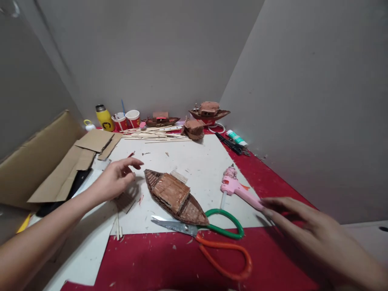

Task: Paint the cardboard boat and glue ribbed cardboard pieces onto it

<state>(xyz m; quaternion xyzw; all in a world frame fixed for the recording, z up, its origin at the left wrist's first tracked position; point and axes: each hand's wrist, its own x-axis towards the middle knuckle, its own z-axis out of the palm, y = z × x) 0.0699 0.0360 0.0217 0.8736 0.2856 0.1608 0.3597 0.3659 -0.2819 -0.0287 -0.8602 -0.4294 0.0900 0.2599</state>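
Note:
My left hand (117,178) hovers over the left part of the white board, its fingers loosely bent and apart, with nothing in them. Just right of it lies a brown model boat (171,192) with a glossy brown roof. My right hand (298,224) pinches the handle end of a pink hot glue gun (232,185) between thumb and fingers. The gun's nozzle points away from me and a glue stick hangs from its body. Spread scissors (186,228), with one green and one orange handle, lie in front of the boat, partly under its near end.
Cardboard pieces (68,171) and a cardboard box wall (39,157) stand at the left. Thin wooden sticks (151,134), more model boats (209,109), paper cups (132,118) and a yellow bottle (104,118) line the back. A green-white tube (237,138) lies at the right edge.

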